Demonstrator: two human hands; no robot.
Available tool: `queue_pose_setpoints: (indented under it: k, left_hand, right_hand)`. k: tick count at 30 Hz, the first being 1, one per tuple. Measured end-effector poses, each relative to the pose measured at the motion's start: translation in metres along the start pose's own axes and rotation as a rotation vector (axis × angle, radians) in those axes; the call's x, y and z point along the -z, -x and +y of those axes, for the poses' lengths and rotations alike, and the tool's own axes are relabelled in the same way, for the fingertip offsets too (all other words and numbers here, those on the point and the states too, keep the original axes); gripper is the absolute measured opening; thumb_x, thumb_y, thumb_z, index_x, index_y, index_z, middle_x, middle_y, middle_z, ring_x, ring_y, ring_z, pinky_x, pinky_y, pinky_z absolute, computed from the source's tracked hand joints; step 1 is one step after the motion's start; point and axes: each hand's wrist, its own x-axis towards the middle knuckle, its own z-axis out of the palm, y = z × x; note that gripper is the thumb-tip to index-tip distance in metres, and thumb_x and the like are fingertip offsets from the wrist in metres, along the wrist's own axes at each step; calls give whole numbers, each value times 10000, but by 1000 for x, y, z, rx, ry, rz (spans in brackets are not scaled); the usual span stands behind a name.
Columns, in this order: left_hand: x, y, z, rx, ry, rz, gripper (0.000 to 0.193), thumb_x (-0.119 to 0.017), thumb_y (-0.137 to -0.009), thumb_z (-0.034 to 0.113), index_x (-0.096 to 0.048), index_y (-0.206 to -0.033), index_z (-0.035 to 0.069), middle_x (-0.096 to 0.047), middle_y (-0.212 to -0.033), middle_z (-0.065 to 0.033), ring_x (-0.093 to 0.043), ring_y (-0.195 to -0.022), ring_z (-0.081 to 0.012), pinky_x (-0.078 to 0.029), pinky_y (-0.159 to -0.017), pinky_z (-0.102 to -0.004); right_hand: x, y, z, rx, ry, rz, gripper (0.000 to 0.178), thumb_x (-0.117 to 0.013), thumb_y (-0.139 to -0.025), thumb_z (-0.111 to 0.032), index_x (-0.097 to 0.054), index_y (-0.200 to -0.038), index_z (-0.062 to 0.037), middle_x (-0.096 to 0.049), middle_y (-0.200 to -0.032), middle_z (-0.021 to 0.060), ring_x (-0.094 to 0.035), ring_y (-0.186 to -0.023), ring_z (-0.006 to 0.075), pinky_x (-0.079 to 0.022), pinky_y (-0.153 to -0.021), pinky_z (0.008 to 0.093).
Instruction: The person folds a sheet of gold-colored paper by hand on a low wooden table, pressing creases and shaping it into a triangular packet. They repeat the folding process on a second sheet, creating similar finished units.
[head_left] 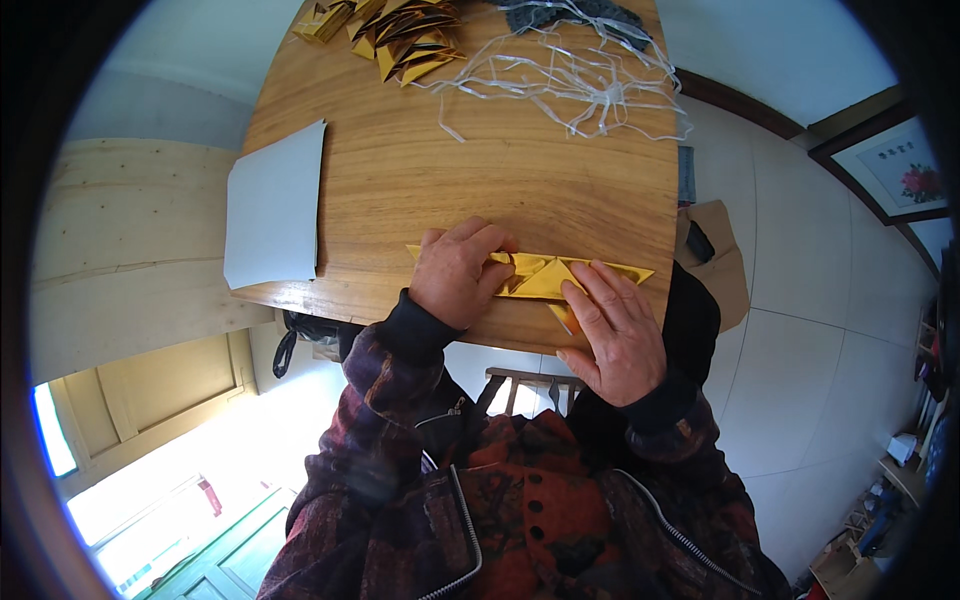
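A strip of folded gold paper (532,277) with pointed ends lies lengthwise along the near edge of the wooden table (450,175). Over its left part, my left hand (458,272) has curled fingers closed on the paper, and they hide some of its folds. My right hand (618,338) rests its outstretched fingers flat on the right part, with the thumb apart and toward me. Triangular folds show between the two hands. Below the strip, a small gold flap (563,318) sticks out toward me; whether it belongs to the same piece cannot be made out.
Folded gold paper pieces (405,40) are heaped at the far left of the table. Tangled clear plastic strips (600,95) spread across the far right, by a dark grey cloth (575,15). A stack of pale sheets (275,208) sits at the left edge.
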Motion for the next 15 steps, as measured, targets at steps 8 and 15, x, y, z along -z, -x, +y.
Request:
queue_pose_setpoints:
  k: [8,15]
  left_hand:
    - [0,-2,0,-4,-4,-6,162,-655,-770,109,-640,-929,87,-618,-883,-73,-622,-822,-269,-399,-778,-354]
    - [-2,-3,-2,-33,18,13,168,-653,-759,92,-632,-925,80,-621,-866,-77,-634,-798,-269,-424,-737,-352]
  right_hand:
    - [0,-3,-2,-2,-15,29,793,-809,-669,-281,-485,-1350,-37,-422,-1444,131,-383,-1343,326,-326,-1089,458]
    - [-7,-14,-7,30,41,-45,869,-774,-675,-411,-445,-1391,-46,-364,-1501,103,-318,-1390,333,-281,-1111,489]
